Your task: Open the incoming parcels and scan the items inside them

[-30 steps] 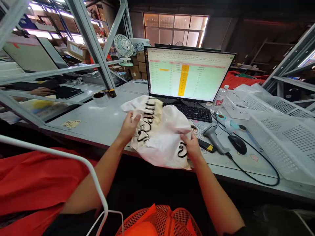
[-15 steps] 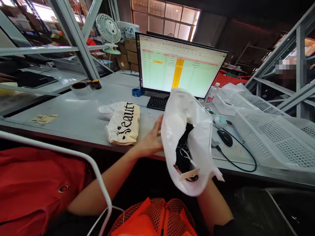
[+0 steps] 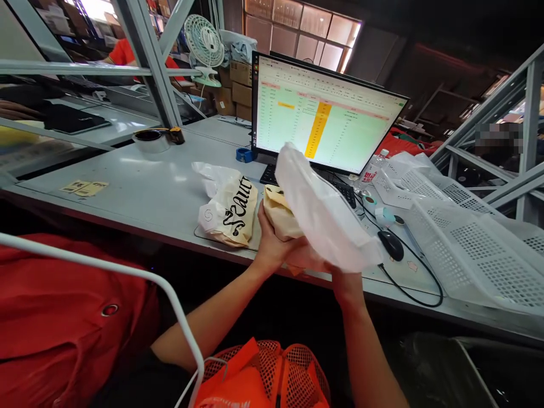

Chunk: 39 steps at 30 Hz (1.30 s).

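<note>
Between both hands, above the desk's front edge, is a white and cream plastic bag point(image 3: 323, 209), tilted so that its mouth no longer faces me. My left hand point(image 3: 272, 243) is closed around its cream lower part. From below, my right hand point(image 3: 346, 283) grips the white part, with its fingers mostly hidden under the plastic. The bag's contents are out of sight. Just left of my left hand lies a second bag point(image 3: 232, 212), cream with large black lettering and a loose white end, flat on the desk.
A monitor point(image 3: 327, 113) with a keyboard point(image 3: 268, 174) stands behind the bags. To the right are a black mouse point(image 3: 391, 245) with a cable and white perforated baskets point(image 3: 471, 249). A tape roll point(image 3: 151, 141) sits at left. A white metal rail point(image 3: 127, 266) crosses the lower left beside red cloth.
The held bag has turned over and tipped away, hiding the dark items seen inside before. My left hand has shifted onto its cream part. The camera view has swung slightly left.
</note>
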Motion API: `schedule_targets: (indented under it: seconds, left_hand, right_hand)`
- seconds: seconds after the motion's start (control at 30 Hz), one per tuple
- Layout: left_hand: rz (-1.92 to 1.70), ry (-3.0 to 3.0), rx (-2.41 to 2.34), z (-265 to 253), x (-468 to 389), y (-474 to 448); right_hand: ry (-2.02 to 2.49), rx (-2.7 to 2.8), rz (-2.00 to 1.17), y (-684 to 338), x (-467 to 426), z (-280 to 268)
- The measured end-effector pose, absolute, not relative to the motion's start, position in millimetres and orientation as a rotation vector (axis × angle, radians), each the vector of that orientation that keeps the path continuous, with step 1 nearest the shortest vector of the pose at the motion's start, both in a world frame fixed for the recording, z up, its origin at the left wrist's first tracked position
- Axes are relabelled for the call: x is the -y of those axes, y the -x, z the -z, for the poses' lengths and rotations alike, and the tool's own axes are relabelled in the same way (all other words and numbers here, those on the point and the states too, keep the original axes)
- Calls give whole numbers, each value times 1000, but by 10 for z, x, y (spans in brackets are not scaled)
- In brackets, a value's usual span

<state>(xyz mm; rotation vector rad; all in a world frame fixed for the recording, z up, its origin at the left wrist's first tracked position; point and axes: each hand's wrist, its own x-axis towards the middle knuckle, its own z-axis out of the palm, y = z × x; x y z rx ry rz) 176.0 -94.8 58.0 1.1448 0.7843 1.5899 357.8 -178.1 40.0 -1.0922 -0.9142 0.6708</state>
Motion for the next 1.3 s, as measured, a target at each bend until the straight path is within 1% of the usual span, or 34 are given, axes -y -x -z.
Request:
schedule_targets:
  seconds: [0.1, 0.23, 0.3, 0.4, 0.43, 0.5, 0.6, 0.7, 0.77, 0.83, 0.9, 0.97, 1.03, 1.07, 1.13, 1.23, 1.3]
  left_hand:
    - [-1445, -952, -572, -685, 845, -1662]
    - [-1272, -977, -678, -814, 521, -1453]
    - [-1405, -1085, -742, -805, 406, -1419]
    - [-1783, -1041, -799, -664, 405, -1474]
    - [-1851, -958, -805, -594, 445, -1501]
    - [-1878, -789, -800, -454, 547, -1524]
    - [-1680, -848, -783, -355, 650, -1417]
    - [-1413, -1252, -811, -470, 639, -1207]
    - [-1372, -1488, -900, -616, 614, -1116]
    - [-1461, -1571, -979, -742, 616, -1122]
    - [-1678, -1507, -1016, -802, 655, -1221]
    - [-1927, -1320, -989, -789, 715, -1354]
    - [-2044, -1034, -904, -741, 763, -1428]
    - [-2022, -902, -859, -721, 773, -1417]
    - [-1792, -811, -802, -724, 749, -1296]
    - [-1276, -1128, -795, -833, 603, -1023]
    - [-1068, -1400, -865, -909, 452, -951]
  right_hand:
    - [966, 762, -652, -3619, 1681, -496]
    - [893, 836, -676, -3763, 1610, -645]
    - [877, 821, -647, -3824, 1570, -674]
    - [880, 642, -506, -3899, 1452, -649]
    - [882, 588, -462, -3926, 1403, -632]
    - [889, 548, -426, -3994, 1316, -607]
    - [914, 609, -446, -4130, 1273, -624]
    - [908, 682, -458, -4250, 1335, -672]
    - [901, 719, -507, -4284, 1378, -674]
    - [908, 692, -590, -4279, 1380, -634]
    - [935, 560, -599, -4252, 1325, -564]
    - [973, 386, -496, -4224, 1222, -499]
    - [988, 314, -368, -4221, 1109, -470]
    - [987, 329, -327, -4235, 1061, -473]
    - [1002, 411, -299, -4292, 998, -514]
    - [1111, 525, -324, -4384, 966, -626]
    - [1164, 625, -372, -4392, 939, -710]
